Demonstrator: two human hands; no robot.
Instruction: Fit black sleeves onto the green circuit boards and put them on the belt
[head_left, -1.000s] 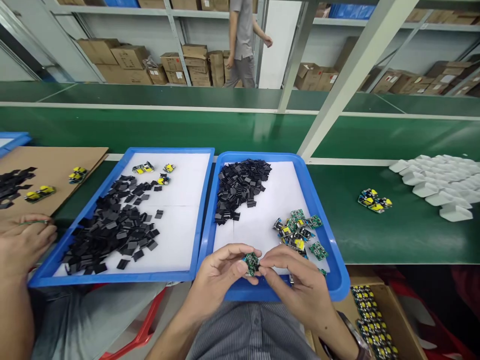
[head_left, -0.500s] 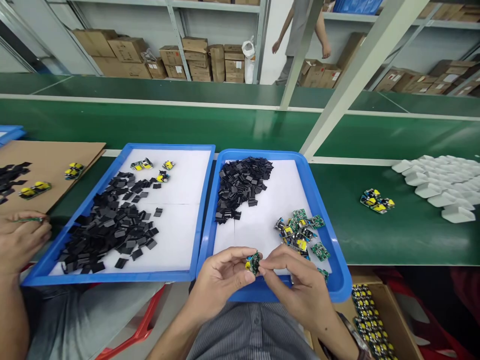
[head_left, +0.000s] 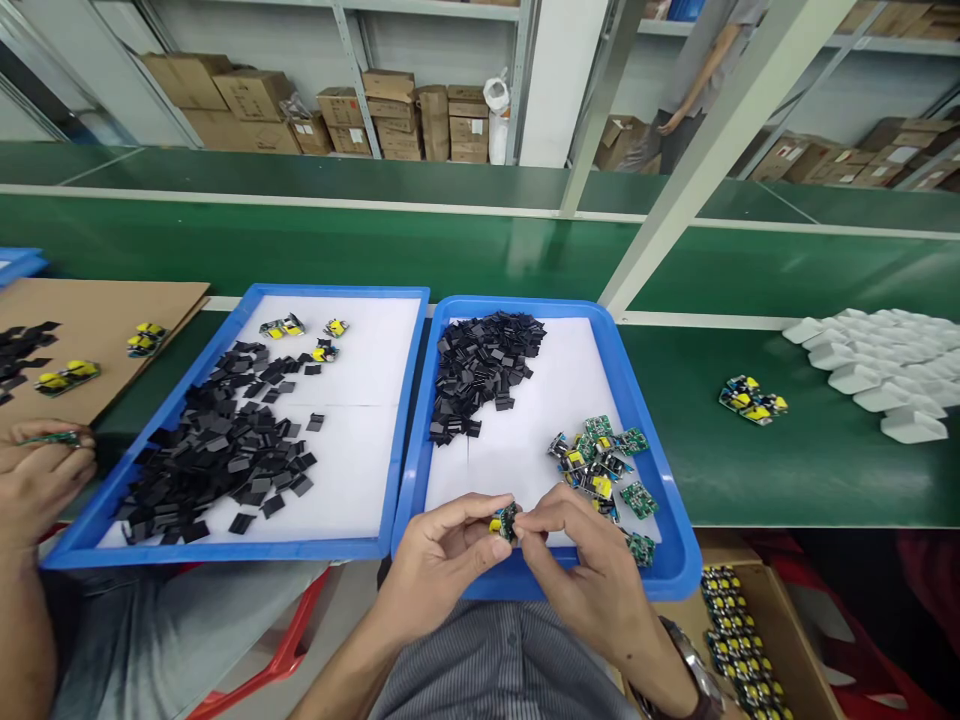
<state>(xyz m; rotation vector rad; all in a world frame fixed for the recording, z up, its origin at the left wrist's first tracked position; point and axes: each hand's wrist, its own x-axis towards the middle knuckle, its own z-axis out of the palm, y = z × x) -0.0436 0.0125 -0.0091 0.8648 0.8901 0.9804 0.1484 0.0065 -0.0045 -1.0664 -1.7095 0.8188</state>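
My left hand (head_left: 439,555) and my right hand (head_left: 581,570) pinch one small green circuit board (head_left: 505,521) with a yellow part between their fingertips, over the near rim of the right blue tray (head_left: 671,500). That tray holds a heap of black square pieces (head_left: 480,370) at the back and a cluster of green circuit boards (head_left: 604,465) near my right hand.
A second blue tray (head_left: 225,550) to the left holds many black pieces and a few boards. A co-worker's hand (head_left: 37,480) works at far left by a cardboard sheet (head_left: 105,310). White plastic shells (head_left: 877,370) and some boards (head_left: 750,400) lie on the green belt. A box of boards (head_left: 742,650) sits lower right.
The small board has turned between my fingertips, its yellow part now showing on the left. A person in the background has walked to the right.
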